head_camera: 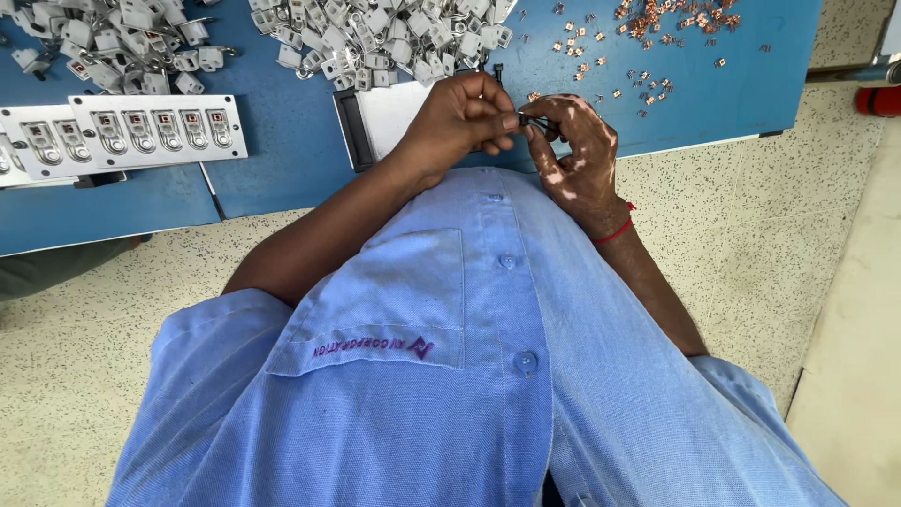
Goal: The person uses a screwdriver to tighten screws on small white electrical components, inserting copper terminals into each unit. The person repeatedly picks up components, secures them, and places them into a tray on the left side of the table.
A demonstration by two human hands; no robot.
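While hands meet, small dark part (527,121) pinched between both hands' fingers (502,120).

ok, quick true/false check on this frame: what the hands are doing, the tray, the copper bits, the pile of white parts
1. Both hands meet over the table edge, pinching a small dark part between fingertips. True: left hand and right hand both touch it.
2. The white tray of seated parts lies on the right of the blue table. False: it lies on the left.
3. Small copper bits are scattered at the upper right. True.
4. The pile of white parts sits on the floor. False: it is on the table, beyond the hands.
5. The right wrist wears a red thread. True.
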